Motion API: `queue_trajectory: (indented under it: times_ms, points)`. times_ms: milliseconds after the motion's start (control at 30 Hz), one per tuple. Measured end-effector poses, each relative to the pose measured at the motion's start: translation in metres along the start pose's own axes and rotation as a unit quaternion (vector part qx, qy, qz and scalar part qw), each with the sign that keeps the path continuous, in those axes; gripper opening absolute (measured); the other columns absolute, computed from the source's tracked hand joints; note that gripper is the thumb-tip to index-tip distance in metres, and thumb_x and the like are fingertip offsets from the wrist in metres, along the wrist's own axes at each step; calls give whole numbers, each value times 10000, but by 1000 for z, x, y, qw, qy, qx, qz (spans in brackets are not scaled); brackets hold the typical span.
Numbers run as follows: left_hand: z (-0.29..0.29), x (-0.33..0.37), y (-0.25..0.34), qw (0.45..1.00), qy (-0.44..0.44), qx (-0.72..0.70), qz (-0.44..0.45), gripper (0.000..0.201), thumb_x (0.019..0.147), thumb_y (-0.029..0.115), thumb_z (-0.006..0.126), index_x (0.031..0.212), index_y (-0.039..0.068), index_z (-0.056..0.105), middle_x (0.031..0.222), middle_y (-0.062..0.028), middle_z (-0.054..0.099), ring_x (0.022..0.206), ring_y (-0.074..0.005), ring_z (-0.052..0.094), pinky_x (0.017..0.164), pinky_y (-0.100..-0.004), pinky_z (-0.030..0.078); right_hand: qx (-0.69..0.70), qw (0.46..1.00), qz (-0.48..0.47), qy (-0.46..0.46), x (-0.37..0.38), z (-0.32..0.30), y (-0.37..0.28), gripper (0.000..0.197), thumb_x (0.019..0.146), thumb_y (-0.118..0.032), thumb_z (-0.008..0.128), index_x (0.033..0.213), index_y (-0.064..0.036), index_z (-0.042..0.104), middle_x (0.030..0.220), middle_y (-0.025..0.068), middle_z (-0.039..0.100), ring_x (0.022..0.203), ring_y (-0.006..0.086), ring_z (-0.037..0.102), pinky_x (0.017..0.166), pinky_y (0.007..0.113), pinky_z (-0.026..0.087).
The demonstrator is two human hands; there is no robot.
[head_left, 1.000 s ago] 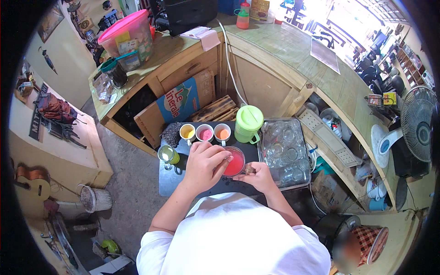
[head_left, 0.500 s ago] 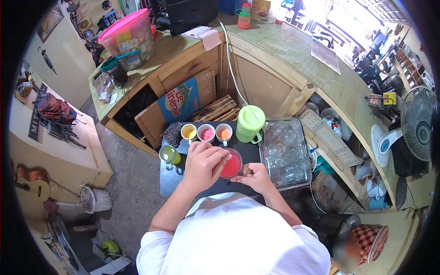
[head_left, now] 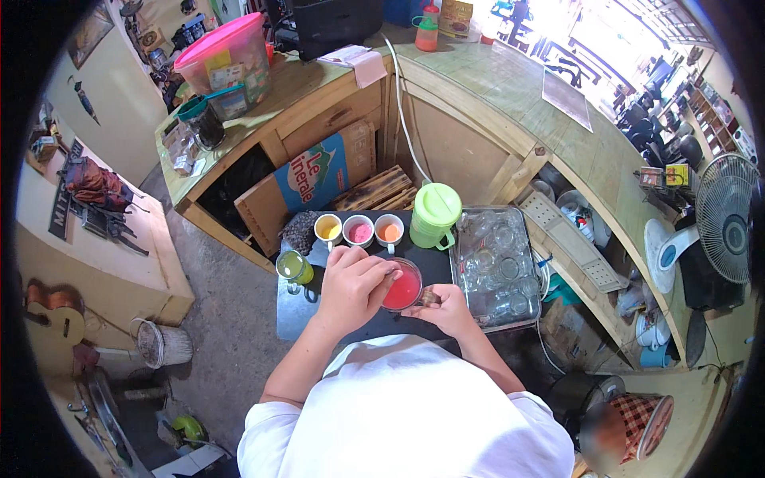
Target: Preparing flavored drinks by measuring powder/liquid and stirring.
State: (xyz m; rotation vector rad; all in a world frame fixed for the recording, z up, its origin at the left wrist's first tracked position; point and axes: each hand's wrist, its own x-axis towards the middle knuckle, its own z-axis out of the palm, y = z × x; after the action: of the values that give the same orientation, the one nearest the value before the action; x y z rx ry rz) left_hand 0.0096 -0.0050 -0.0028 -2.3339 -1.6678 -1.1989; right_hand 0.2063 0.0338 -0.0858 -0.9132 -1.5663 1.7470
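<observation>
A clear glass mug (head_left: 404, 288) of red drink stands on the dark tabletop in front of me. My right hand (head_left: 448, 310) is closed round its handle at the right side. Over the mug's left rim, my left hand (head_left: 353, 287) has its fingers drawn together in a pinch; whatever they hold is hidden. Just beyond are three white cups in a row: one with yellow powder (head_left: 327, 229), one with pink powder (head_left: 360, 232), one with orange powder (head_left: 389, 231). A green-lidded pitcher (head_left: 436, 215) is right of them. A glass of yellow-green drink (head_left: 294, 268) stands at the left.
On the right, a metal tray (head_left: 496, 323) holds several upturned clear glasses. A wooden counter (head_left: 494, 95) curves round behind, with a cardboard box (head_left: 267, 209) leaning under it. The white fan (head_left: 677, 247) stands at the right and a white bucket (head_left: 165, 344) on the floor at left.
</observation>
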Motion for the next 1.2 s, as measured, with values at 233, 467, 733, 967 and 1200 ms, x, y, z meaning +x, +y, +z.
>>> queue_trajectory:
  times_ms: [233,467,733,967,1200]
  points:
    - [-1,-4,-4,1000,-12,7,-8,74,754,104,684,820,78,663,748,-24,657,687,-198,539,720,-350,373,39,999,6,6,-1,-1,1,373,672,-34,805,549,-53,453,563,-86,398,560,20,411,505,228,388]
    - [2,-4,-1,1000,-14,-25,-9,88,778,130,682,839,73,655,723,-10,647,691,-189,534,733,-349,375,-11,1000,-1,-8,-1,2,-3,386,687,-39,797,551,-65,437,571,-83,400,566,18,411,510,215,377]
    - [-4,-3,0,1000,-11,22,-7,65,766,104,681,827,88,667,744,-16,662,680,-190,535,734,-355,373,70,998,-2,1,0,0,3,357,684,-47,802,558,-53,467,560,-80,404,552,21,388,506,214,371]
    - [0,-5,-1,1000,-13,-19,4,74,775,124,692,818,76,656,692,-7,637,669,-180,521,708,-346,371,-32,999,-10,-6,-2,2,-4,236,681,-98,816,645,-15,598,549,-86,403,540,19,378,495,216,335]
    - [-5,-6,-3,1000,-29,-1,-9,60,768,111,691,816,83,669,738,-21,660,673,-188,528,728,-347,371,7,1000,-4,0,-1,0,3,235,669,-105,823,649,-10,609,550,-87,397,540,20,366,492,217,327]
